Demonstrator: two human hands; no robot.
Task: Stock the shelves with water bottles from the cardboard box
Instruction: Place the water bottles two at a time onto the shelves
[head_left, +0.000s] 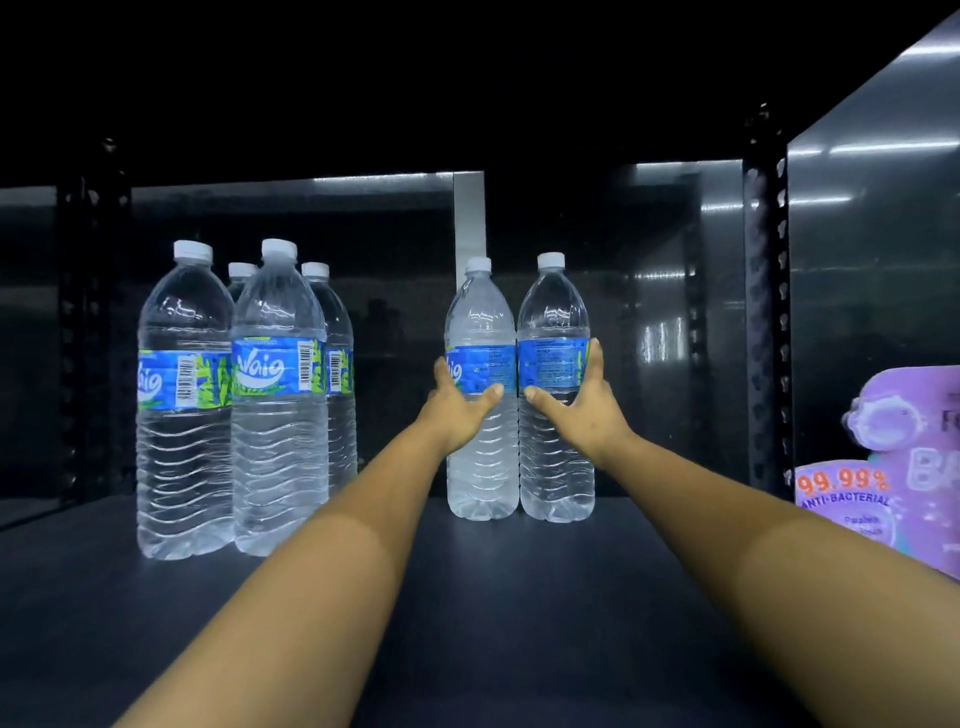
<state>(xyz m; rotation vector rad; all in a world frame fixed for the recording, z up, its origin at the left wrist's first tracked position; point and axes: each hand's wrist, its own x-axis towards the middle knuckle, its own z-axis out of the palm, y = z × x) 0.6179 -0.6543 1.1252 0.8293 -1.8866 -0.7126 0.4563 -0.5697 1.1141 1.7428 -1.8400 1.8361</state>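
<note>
Two clear water bottles with blue labels and white caps stand upright side by side on the dark shelf (519, 597). My left hand (457, 410) grips the left bottle (480, 457) at its label. My right hand (584, 402) grips the right bottle (556, 312) at the same height. Both bottle bases touch the shelf. At the left stands a group of several more bottles (278, 395), two in front and two behind. The cardboard box is out of view.
A purple anti-bacterial product pack (893, 467) sits at the right edge behind a black perforated upright (763, 312). Another upright (83, 338) stands at the left. A glossy dark back panel closes the shelf. Bare shelf lies between the two bottle groups.
</note>
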